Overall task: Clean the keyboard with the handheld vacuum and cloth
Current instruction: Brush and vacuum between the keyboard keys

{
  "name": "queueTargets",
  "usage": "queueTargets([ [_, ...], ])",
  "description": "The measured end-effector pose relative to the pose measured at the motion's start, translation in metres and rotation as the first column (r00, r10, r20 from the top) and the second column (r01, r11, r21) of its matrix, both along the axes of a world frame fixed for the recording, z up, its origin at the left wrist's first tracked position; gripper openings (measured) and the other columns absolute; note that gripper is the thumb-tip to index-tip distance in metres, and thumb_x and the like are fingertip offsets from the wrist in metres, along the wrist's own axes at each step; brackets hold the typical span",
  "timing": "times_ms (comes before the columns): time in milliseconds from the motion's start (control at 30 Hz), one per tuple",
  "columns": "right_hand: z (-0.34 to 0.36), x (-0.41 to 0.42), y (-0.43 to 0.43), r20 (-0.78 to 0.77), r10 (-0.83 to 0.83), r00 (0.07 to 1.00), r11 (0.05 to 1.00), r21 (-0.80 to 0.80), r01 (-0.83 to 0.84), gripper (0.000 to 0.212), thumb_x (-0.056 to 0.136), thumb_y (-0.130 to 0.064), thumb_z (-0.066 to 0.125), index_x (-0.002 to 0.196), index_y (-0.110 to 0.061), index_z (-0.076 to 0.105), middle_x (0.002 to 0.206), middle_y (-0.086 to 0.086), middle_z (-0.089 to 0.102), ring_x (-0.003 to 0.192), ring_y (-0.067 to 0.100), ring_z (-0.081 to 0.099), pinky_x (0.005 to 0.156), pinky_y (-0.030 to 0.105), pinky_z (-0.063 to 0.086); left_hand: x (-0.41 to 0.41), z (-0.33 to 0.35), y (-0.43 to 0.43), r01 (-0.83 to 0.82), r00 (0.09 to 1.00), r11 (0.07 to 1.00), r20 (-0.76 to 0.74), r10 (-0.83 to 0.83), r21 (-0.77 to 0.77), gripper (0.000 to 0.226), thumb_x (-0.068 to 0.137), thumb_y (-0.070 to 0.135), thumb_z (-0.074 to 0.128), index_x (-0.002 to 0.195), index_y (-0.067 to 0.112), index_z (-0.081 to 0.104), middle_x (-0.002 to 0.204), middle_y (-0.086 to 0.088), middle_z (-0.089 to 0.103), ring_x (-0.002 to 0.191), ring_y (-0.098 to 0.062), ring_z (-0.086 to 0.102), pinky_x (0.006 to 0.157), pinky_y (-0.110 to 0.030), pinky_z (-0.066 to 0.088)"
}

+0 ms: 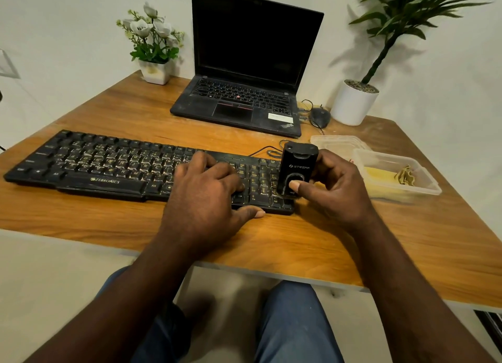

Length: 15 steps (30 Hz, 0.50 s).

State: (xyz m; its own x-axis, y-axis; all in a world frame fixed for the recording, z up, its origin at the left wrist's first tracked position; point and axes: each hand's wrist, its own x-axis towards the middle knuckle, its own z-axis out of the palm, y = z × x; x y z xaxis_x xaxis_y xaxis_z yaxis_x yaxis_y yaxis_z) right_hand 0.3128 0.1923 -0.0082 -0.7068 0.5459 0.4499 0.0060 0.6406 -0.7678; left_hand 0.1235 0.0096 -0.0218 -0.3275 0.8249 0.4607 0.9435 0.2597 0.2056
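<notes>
A black Zebronics keyboard [95, 167], speckled with pale crumbs, lies across the wooden desk [271, 240]. My left hand [206, 191] rests on its right half, fingers over the keys and thumb along the front edge. My right hand [331, 189] grips a small black handheld vacuum [297, 164], held upright over the number pad at the keyboard's right end, with my thumb on its front button. A yellow cloth [377, 174] lies in a clear plastic container [423, 184] to the right.
A black laptop [244, 85] stands open at the back, with a mouse [320, 117] beside it. A white flower pot [156, 72] sits back left, a tall potted plant [354, 104] back right. A clear lid [336, 142] lies behind the container.
</notes>
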Motion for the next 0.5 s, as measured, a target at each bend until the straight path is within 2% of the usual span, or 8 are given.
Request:
queueTargets([
  [100, -0.0002, 0.0052, 0.0007, -0.02, 0.029, 0.999, 0.999, -0.03, -0.03, 0.046, 0.08, -0.03, 0.079, 0.12, -0.012, 0.068, 0.106, 0.009, 0.072, 0.099, 0.035, 0.068, 0.082, 0.06, 0.058, -0.0002, 0.0001, 0.0001, 0.004, 1.0, 1.0, 0.002, -0.004, 0.0, 0.072, 0.078, 0.089, 0.046, 0.11, 0.032, 0.075, 0.117, 0.015, 0.066, 0.115, -0.016, 0.038, 0.089, -0.042, 0.034],
  [167, 0.0009, 0.0067, -0.0003, -0.038, 0.029, 0.999, 0.999, -0.044, -0.03, 0.043, 0.079, -0.03, 0.079, 0.116, -0.011, 0.068, 0.103, 0.01, 0.072, 0.096, 0.038, 0.068, 0.079, 0.06, 0.059, -0.0002, 0.0002, -0.0001, 0.004, 1.0, 1.0, 0.0, -0.004, 0.005, 0.071, 0.077, 0.089, 0.047, 0.109, 0.031, 0.075, 0.116, 0.015, 0.066, 0.115, -0.016, 0.038, 0.088, -0.041, 0.033],
  [300, 0.0018, 0.002, -0.0052, -0.044, -0.05, 0.998, 0.997, -0.063, 0.047, 0.036, 0.081, -0.023, 0.081, 0.114, -0.019, 0.069, 0.104, 0.001, 0.073, 0.096, 0.025, 0.069, 0.082, 0.047, 0.06, 0.0011, 0.0008, -0.0008, 0.003, 1.0, 1.0, 0.002, -0.003, 0.013, 0.07, 0.077, 0.088, 0.049, 0.109, 0.032, 0.075, 0.116, 0.016, 0.066, 0.114, -0.016, 0.038, 0.088, -0.041, 0.033],
  [500, 0.0001, 0.0035, -0.0055, -0.015, -0.003, 1.0, 0.999, -0.032, 0.002, 0.036, 0.079, -0.027, 0.081, 0.113, -0.023, 0.069, 0.101, 0.002, 0.073, 0.093, 0.023, 0.068, 0.077, 0.033, 0.058, 0.0022, 0.0021, -0.0013, 0.004, 1.0, 1.0, 0.016, -0.004, 0.008, 0.069, 0.077, 0.087, 0.05, 0.111, 0.032, 0.075, 0.117, 0.015, 0.066, 0.115, -0.015, 0.037, 0.089, -0.041, 0.033],
])
